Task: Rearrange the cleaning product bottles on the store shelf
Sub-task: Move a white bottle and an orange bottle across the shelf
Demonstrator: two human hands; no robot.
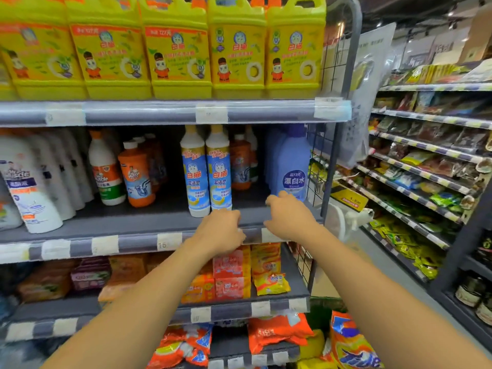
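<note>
Middle shelf (159,219): carries the cleaning product bottles, all upright.

Front edge, right of centre: the left white bottle (193,171) and the right white bottle (218,169) stand side by side and touch; both have blue labels and pale yellow caps. An orange bottle (241,163) stands further back, just behind the right one.

Right end: a blue bottle (292,166) stands beside the wire side panel (316,155), back from the front edge.

Left hand (221,227): positioned at the front edge, directly in front of the base of the right white bottle. The fingers are bent and the back of the hand faces the camera. The fingertips are hidden, so it cannot be told whether they pinch or touch anything.

Right hand (290,217): positioned over the front edge near the right corner, just in front of the base of the blue bottle. The fingers are loosely bent, the thumb is apart, and nothing lies between them (contact with the bottle cannot be confirmed).

Left half of the shelf: a second orange bottle (137,174), a white bottle with an orange cap (105,169), and large white bottles (29,187) at the left end.

Upper shelf: yellow jugs (175,49) in a row along its front edge.

Lower shelf: orange and yellow packets (266,265) near its right end.
</note>
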